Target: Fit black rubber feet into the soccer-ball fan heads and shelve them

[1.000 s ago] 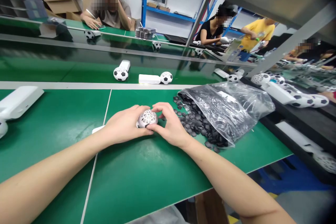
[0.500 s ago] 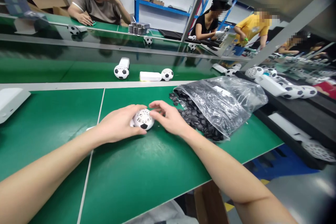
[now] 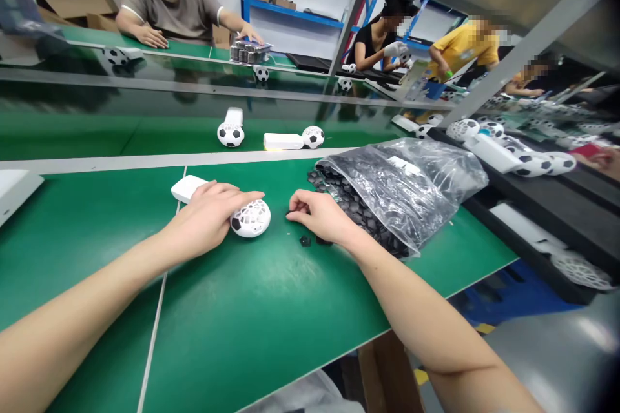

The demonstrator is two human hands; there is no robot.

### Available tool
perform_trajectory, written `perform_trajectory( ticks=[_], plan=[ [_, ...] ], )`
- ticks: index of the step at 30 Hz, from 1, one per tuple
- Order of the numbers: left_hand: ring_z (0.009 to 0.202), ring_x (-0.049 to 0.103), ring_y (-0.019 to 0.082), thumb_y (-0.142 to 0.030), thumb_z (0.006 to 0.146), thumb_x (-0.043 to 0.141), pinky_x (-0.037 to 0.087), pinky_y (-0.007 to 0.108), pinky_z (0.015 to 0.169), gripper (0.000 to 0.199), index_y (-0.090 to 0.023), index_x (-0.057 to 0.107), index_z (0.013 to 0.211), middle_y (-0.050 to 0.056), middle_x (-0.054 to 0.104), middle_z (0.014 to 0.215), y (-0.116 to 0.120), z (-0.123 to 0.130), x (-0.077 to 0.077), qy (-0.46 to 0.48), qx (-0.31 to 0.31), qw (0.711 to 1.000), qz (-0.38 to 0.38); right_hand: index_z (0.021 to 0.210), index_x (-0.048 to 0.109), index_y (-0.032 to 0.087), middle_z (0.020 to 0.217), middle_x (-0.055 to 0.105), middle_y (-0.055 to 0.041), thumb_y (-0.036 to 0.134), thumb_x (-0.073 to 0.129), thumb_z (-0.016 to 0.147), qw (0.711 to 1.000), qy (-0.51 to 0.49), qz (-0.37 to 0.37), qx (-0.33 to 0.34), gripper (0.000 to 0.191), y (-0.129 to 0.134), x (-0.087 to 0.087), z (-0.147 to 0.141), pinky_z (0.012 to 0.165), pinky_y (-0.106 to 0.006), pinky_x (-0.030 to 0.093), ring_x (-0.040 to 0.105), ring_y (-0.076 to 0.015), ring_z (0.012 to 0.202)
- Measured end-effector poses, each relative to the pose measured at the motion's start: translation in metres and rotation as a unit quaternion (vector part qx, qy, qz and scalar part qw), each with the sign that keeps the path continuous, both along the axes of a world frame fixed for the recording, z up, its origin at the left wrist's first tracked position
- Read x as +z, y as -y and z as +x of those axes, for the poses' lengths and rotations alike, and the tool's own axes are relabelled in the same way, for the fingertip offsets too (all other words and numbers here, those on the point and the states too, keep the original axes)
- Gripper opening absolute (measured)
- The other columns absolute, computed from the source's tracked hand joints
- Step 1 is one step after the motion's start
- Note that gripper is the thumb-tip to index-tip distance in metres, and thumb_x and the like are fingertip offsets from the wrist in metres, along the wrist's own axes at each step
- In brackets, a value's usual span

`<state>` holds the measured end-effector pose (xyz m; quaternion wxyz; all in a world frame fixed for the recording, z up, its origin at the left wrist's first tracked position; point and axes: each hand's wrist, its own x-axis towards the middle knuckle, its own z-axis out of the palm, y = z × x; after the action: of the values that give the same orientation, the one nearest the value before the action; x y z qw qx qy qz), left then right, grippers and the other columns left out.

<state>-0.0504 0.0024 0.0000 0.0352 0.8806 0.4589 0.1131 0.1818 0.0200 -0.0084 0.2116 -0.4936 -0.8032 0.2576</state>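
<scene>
My left hand [image 3: 203,219] is closed around a white football-patterned fan [image 3: 251,220], its round slotted head facing up and right on the green table. The fan's white handle [image 3: 186,188] sticks out behind my fingers. Just right of the head, my right hand [image 3: 317,211] pinches a small black pentagon piece [image 3: 289,212], mostly hidden by the fingertips. A loose black pentagon piece [image 3: 305,241] lies below that hand, and another dark one is partly under the wrist. Black pieces spill from the clear plastic bag [image 3: 411,184] beside my right wrist.
Two football-headed fans, one upright-pointing [image 3: 231,132] and one lying sideways [image 3: 285,141], rest beyond the pale strip. More fans [image 3: 498,151] fill a black tray at right. A white case [image 3: 17,190] sits at far left. Co-workers sit across the line.
The fan has turned and moved left with my left hand, showing its handle. My right hand has come away from it and pinches a black piece; loose pieces now show below it.
</scene>
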Motion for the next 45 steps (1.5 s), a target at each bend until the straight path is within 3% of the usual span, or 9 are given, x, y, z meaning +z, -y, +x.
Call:
perform_trajectory(
  ticks=[9,14,20,24,30,34,39,42,45],
  plan=[
    [0.117,0.042,0.024,-0.011,0.072,0.041,0.025,0.047,0.102,0.058,-0.022,0.042,0.128,0.008,0.055,0.119,0.0,0.005,-0.003,0.024,0.014,1.0,-0.016,0.085,0.06,0.018,0.083,0.064,-0.0007,0.017,0.053,0.083,0.978,-0.123,0.106,0.128,0.007,0.016,0.012,-0.009,0.072,-0.024,0.045,0.057,-0.0114,0.077],
    [0.121,0.036,0.03,-0.04,0.068,0.06,0.022,0.051,0.104,0.069,-0.02,0.038,0.131,0.009,0.05,0.126,0.002,0.006,0.003,0.029,0.009,0.998,-0.057,0.085,0.06,0.018,0.082,0.063,-0.0025,0.015,0.053,0.083,0.968,-0.102,0.161,0.163,0.008,0.017,0.01,-0.01,0.074,-0.026,0.046,0.057,-0.0131,0.079],
    [0.119,0.038,0.031,-0.067,0.064,0.056,0.016,0.055,0.104,0.08,-0.02,0.043,0.127,0.01,0.054,0.123,0.003,0.013,-0.005,0.067,0.037,0.996,-0.04,0.085,0.064,0.02,0.083,0.061,-0.0032,0.017,0.052,0.085,0.955,-0.057,0.229,0.179,0.012,0.019,0.002,-0.018,0.073,-0.029,0.044,0.056,-0.0145,0.081],
    [0.113,0.044,0.03,-0.061,0.069,0.054,0.019,0.054,0.102,0.065,-0.019,0.051,0.119,0.009,0.059,0.115,0.005,0.018,-0.006,0.093,0.057,0.994,-0.012,0.086,0.059,0.019,0.084,0.061,-0.0023,0.017,0.056,0.082,0.968,-0.09,0.193,0.135,0.005,0.017,-0.003,-0.022,0.077,-0.031,0.044,0.056,-0.0145,0.08],
    [0.099,0.05,0.028,-0.048,0.069,0.059,0.033,0.048,0.094,0.054,-0.016,0.056,0.112,0.01,0.061,0.1,0.006,0.024,-0.002,0.133,0.062,0.989,-0.023,0.106,0.046,0.021,0.115,0.052,-0.007,0.025,0.065,0.073,0.975,-0.212,0.009,0.066,0.038,0.012,-0.014,-0.028,0.078,-0.03,0.049,0.053,-0.0179,0.104],
    [0.095,0.051,0.027,-0.046,0.07,0.06,0.039,0.043,0.087,0.05,-0.016,0.057,0.11,0.009,0.06,0.096,0.005,0.021,-0.004,0.156,0.041,0.987,-0.017,0.107,0.046,0.022,0.112,0.056,-0.0052,0.026,0.063,0.074,0.967,-0.239,-0.058,0.065,0.038,0.012,-0.015,-0.033,0.076,-0.029,0.049,0.057,-0.0167,0.1],
    [0.124,0.034,0.032,-0.051,0.07,0.06,0.028,0.048,0.101,0.063,-0.024,0.046,0.125,0.01,0.046,0.13,0.003,0.003,-0.002,0.12,-0.024,0.989,-0.082,0.088,0.058,0.018,0.09,0.063,-0.0026,0.032,0.06,0.077,0.984,-0.173,0.037,-0.01,0.018,-0.006,-0.002,-0.01,0.075,-0.027,0.047,0.059,-0.0135,0.083],
    [0.134,0.011,0.035,-0.056,0.069,0.059,0.02,0.056,0.104,0.073,-0.03,0.035,0.133,0.006,0.028,0.144,0.007,0.001,-0.003,0.122,0.023,0.986,-0.115,0.076,0.062,0.017,0.078,0.062,-0.0023,0.024,0.058,0.078,0.979,-0.034,0.143,-0.141,0.008,-0.02,0.007,0.016,0.072,-0.028,0.045,0.057,-0.0131,0.07],
    [0.135,0.006,0.036,-0.06,0.066,0.059,0.019,0.058,0.104,0.075,-0.024,0.039,0.129,0.01,0.029,0.143,0.01,0.009,-0.006,0.167,0.082,0.977,-0.109,0.073,0.064,0.018,0.072,0.063,-0.0028,0.021,0.062,0.074,0.976,0.085,0.121,-0.158,0.003,-0.023,0.01,0.028,0.064,-0.028,0.044,0.057,-0.0146,0.065]
  ],
)
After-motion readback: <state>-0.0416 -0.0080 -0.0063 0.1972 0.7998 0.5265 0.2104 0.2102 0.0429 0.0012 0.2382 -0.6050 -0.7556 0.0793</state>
